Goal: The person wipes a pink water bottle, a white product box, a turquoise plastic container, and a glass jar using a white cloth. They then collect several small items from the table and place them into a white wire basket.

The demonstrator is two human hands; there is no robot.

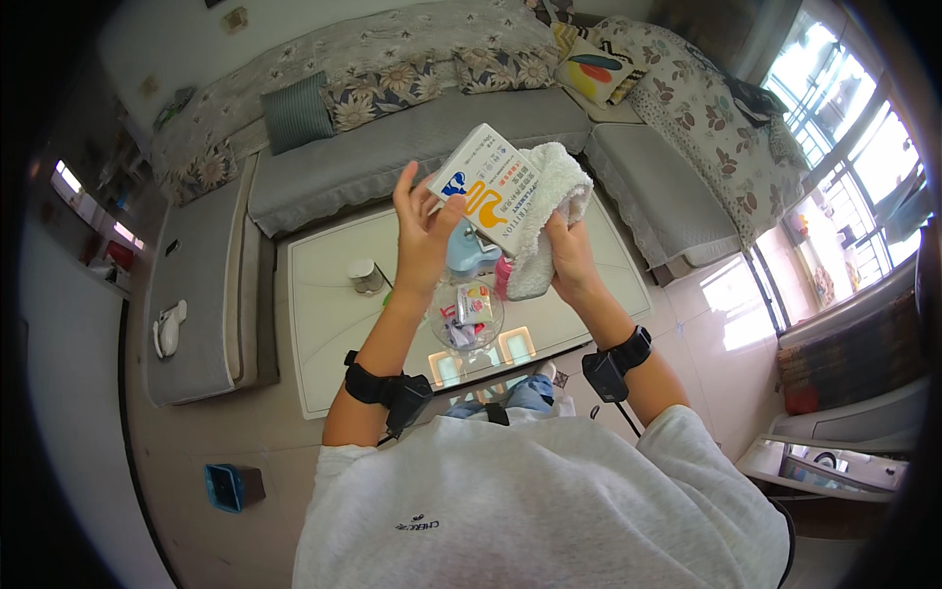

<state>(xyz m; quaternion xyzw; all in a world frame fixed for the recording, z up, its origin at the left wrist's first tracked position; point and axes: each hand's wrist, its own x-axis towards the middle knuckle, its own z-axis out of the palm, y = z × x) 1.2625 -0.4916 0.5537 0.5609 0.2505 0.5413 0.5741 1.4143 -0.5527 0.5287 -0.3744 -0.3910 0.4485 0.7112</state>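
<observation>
A white cardboard box with blue and orange print is held up, tilted, above the coffee table. My left hand grips its left end, thumb on the printed face. My right hand holds a white fluffy cloth that wraps over the box's right end and hangs below it. Beneath them on the table stands a clear glass bowl with small packets in it. A light blue object and a pink bottle are partly hidden behind the box and cloth.
The pale coffee table bears a lidded glass jar at its left. Grey sofas with cushions stand around it. A white handheld device lies on the left sofa seat. A blue-rimmed bin stands on the floor at lower left.
</observation>
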